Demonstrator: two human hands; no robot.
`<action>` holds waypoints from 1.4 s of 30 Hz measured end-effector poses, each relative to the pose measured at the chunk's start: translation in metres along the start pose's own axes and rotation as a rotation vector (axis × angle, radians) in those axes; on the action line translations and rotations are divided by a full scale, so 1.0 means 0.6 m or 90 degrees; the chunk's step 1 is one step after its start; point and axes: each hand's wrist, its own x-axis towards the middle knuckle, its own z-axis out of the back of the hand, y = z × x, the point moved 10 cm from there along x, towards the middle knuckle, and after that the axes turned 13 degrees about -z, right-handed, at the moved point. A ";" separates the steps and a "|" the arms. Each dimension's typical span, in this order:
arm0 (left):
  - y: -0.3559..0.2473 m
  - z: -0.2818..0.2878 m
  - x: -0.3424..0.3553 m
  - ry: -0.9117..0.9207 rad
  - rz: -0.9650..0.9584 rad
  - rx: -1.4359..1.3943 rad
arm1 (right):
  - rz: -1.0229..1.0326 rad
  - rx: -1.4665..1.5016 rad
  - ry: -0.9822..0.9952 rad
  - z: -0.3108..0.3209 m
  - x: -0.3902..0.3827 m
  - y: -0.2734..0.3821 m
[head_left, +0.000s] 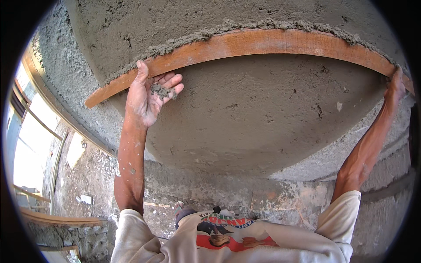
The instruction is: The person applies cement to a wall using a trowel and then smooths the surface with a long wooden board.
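A long wooden board (245, 42) lies across a grey mortar-coated wall surface (245, 114), with a ragged ridge of wet mortar (272, 25) along its upper edge. My left hand (148, 96) is turned palm up at the board's left part, fingers loosely curled, cradling a small clump of wet mortar (161, 91); its thumb reaches up to the board. Near the board's right end, my right hand (396, 85) grips the wood, its fingers partly hidden. Grey flecks dot my left forearm.
At the left rim are a bright window-like opening (30, 162) and wooden strips (61, 219). A rough concrete edge (52, 52) borders the plastered surface. Below lies a dirty floor (79, 184) with scattered debris, and my sandalled foot (179, 206) shows there.
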 end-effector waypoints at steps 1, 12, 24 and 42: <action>0.002 0.010 -0.023 -0.010 -0.010 0.013 | -0.085 -0.084 -0.035 0.007 -0.033 -0.034; 0.339 0.523 -0.399 -0.467 0.053 0.083 | -0.859 0.003 0.030 0.323 -0.808 -0.700; 0.032 0.352 -0.462 -0.021 0.016 1.024 | -0.736 0.317 -0.088 0.352 -0.779 -0.601; -0.222 0.360 -0.085 -0.030 -0.802 1.040 | -0.045 -0.151 0.000 -0.091 -0.410 0.307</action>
